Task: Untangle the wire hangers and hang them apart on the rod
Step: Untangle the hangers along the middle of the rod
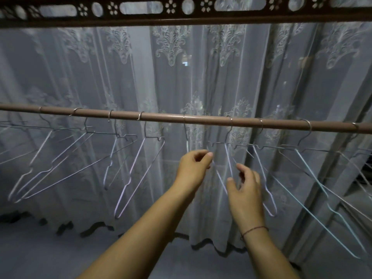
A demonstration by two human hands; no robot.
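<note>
A brown rod [165, 117] runs across the view at mid height. Several thin wire hangers [141, 168] hang from it by their hooks, spread along its length. My left hand [194, 165] is under the rod's middle, fingers pinched on the wire of the middle hanger [187, 135]. My right hand [244, 190] is lower and to the right, fingers apart and curled, close to the wire of the neighbouring hanger [227, 156] with nothing in it. Hangers at the far left [60, 158] overlap each other.
A sheer lace curtain [181, 67] hangs right behind the rod. A dark carved wooden beam [181, 15] spans the top. The grey floor [50, 254] lies below the curtain's hem. A dark frame [366, 174] sits at the right edge.
</note>
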